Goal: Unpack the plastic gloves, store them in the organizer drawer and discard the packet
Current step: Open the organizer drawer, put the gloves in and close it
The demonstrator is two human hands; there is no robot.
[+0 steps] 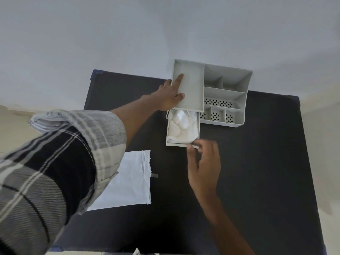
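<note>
A grey desk organizer [226,92] stands at the far edge of the black table [257,162]. Its drawer [168,129] is pulled out toward me and holds crumpled clear plastic gloves [182,126]. My left hand [169,94] rests flat against the organizer's left compartment, fingers spread over its rim. My right hand [202,162] is at the drawer's front edge, thumb and fingers pinching the front right corner. The empty white packet [128,179] lies flat on the table, partly under my left sleeve.
The organizer has several open compartments on its right side, some with perforated bottoms. A pale wall rises right behind the table. A small strip of grey tape [154,175] lies beside the packet.
</note>
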